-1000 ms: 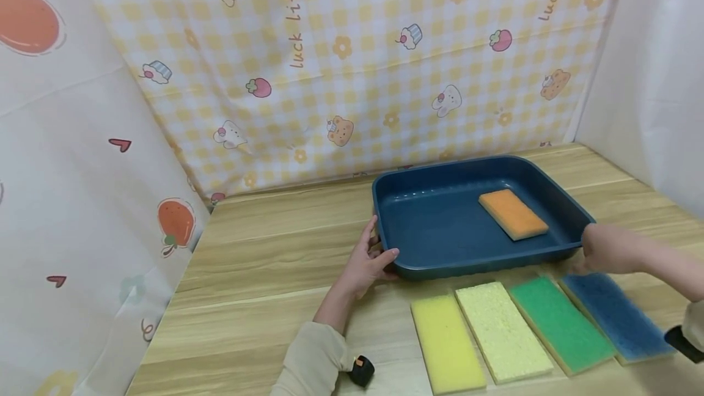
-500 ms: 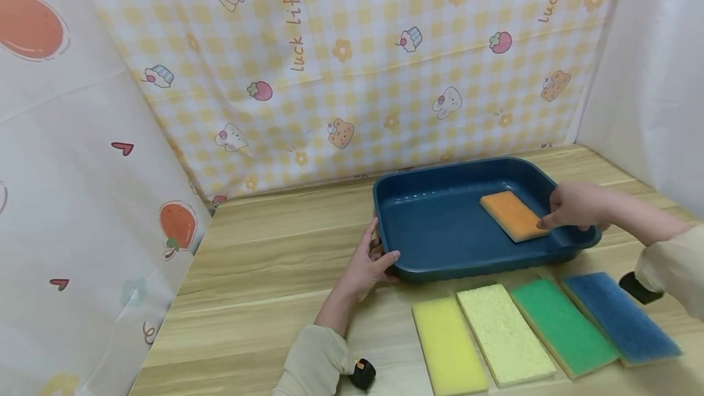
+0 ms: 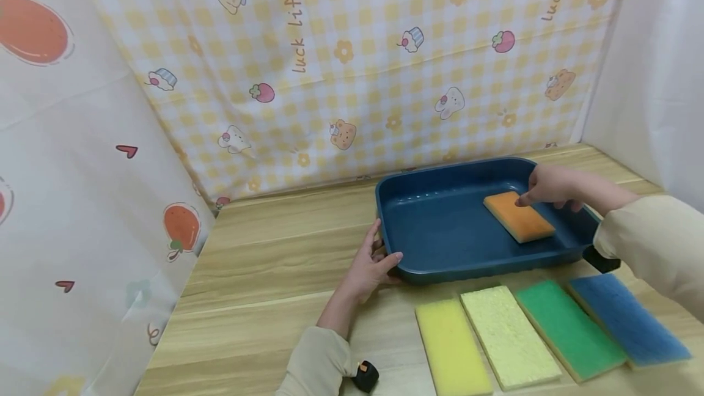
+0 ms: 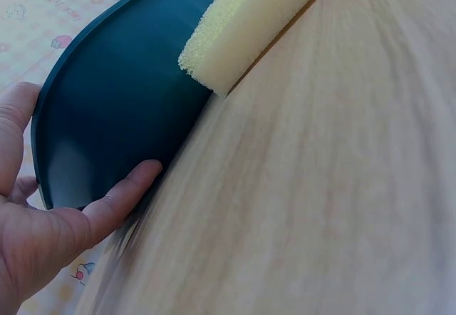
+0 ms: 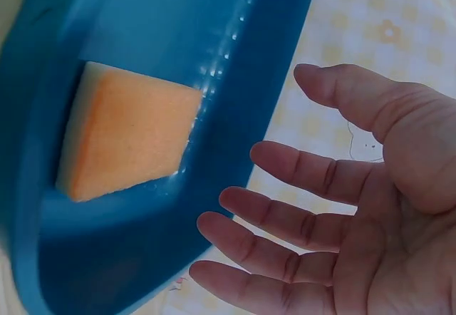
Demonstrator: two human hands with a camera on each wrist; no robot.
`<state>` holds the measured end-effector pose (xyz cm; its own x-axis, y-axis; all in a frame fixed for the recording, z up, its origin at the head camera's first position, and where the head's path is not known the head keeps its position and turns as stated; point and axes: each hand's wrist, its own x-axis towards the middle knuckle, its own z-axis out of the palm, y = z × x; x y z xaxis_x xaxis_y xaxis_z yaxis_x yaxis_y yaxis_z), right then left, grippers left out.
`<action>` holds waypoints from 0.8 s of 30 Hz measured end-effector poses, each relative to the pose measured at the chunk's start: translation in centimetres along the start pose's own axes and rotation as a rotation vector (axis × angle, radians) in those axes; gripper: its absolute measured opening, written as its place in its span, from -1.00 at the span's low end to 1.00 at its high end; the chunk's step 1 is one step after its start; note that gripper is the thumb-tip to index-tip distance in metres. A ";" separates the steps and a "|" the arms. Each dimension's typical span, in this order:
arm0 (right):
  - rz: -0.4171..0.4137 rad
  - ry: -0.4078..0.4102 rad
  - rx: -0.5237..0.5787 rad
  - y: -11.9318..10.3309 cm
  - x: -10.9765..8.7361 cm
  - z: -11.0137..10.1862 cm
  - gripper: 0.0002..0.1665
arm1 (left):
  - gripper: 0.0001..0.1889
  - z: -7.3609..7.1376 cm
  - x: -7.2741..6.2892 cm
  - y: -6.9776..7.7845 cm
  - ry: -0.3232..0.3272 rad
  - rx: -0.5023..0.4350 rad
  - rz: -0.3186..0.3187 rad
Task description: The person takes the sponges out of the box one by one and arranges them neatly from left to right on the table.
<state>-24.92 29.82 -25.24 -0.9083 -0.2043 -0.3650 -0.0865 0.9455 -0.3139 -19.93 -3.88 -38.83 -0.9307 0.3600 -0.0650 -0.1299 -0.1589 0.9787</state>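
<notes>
A dark blue rectangular baking pan [image 3: 434,225] stands on the wooden table with an orange-topped sponge [image 3: 519,220] lying flat inside, toward its right end. My left hand [image 3: 370,266] holds the pan's near left corner, thumb against the front wall and fingers along the left side. Over the pan's right part hovers my right hand [image 3: 552,187], its fingers spread and holding nothing. The right wrist view has this hand [image 5: 385,208] palm on, apart from the sponge [image 5: 139,131].
In front of the pan a yellow sponge [image 3: 453,347], a pale yellow sponge [image 3: 510,336], a green sponge [image 3: 571,329] and a blue sponge [image 3: 629,318] lie side by side. Behind the table hangs a checked cloth [image 3: 374,78], with white cloth at both sides.
My right hand has moved from the pan's near right corner up and inward, over the orange sponge's far end. The left hand stays at its corner; the pan and sponges keep their places.
</notes>
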 end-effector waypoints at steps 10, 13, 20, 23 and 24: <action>0.045 0.001 0.020 -0.8 2.6 0.0 -0.50 | -0.16 0.1 0.0 -0.2 0.005 -0.009 -0.005; 0.061 0.006 0.059 -0.8 3.4 -0.1 -0.37 | -0.16 0.2 0.0 -0.3 0.008 -0.004 -0.008; 0.079 0.030 0.107 -0.2 5.2 0.0 -0.33 | -0.16 0.2 0.0 -0.4 0.010 0.000 -0.006; 0.047 0.039 0.085 0.2 6.0 0.4 -0.39 | -0.15 0.3 0.0 -0.5 0.009 0.005 -0.005; 0.036 0.039 0.074 0.4 6.2 0.6 -0.40 | -0.15 0.3 0.0 -0.5 0.010 0.007 -0.006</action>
<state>-30.33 28.76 -28.17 -0.9255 -0.1594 -0.3434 -0.0245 0.9304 -0.3658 -19.77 -3.54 -39.28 -0.9334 0.3514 -0.0730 -0.1332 -0.1503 0.9796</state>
